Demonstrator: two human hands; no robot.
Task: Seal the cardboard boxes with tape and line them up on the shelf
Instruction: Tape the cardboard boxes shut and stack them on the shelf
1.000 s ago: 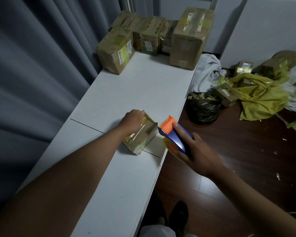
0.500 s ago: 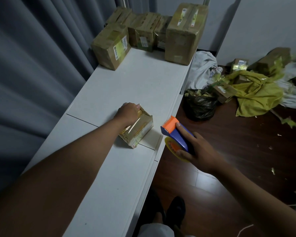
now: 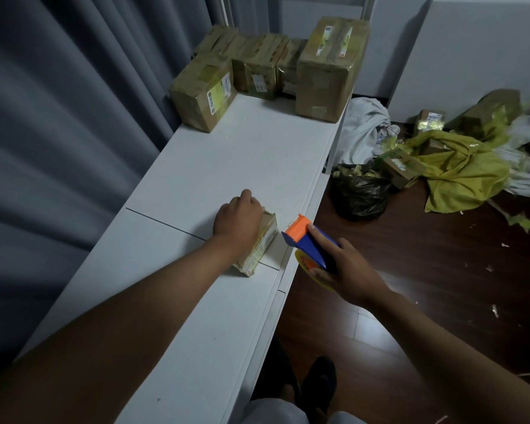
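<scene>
The grey curtain [image 3: 62, 123] hangs along the whole left edge of the white shelf [image 3: 227, 154], its folds touching that long side. The shelf top runs away from the viewer, with a thin seam crossing it under the left wrist; its right edge drops off to the dark wooden floor [image 3: 426, 270]. A broad bare stretch of shelf lies between the near box and the far group.

At the far end, a tall cardboard box [image 3: 328, 68] stands at the right edge, a tilted labelled box [image 3: 204, 91] sits at the left edge against the curtain, and smaller boxes [image 3: 263, 68] are packed between and behind them.

On the floor to the right lie a crumpled yellow sheet [image 3: 459, 172], a black bag [image 3: 360, 191] close to the shelf's side, a pale cloth [image 3: 364, 130] and more boxes among scraps.

The left hand [image 3: 237, 220] rests on top of the small taped box [image 3: 259, 249], which sits near the shelf's right edge across the seam; its fingers curl over the far top edge, holding it down. The right hand [image 3: 349, 270] is just off the shelf edge over the floor, fingers wrapped round the blue tape dispenser [image 3: 309, 244], whose orange head points toward the box without touching it.
</scene>
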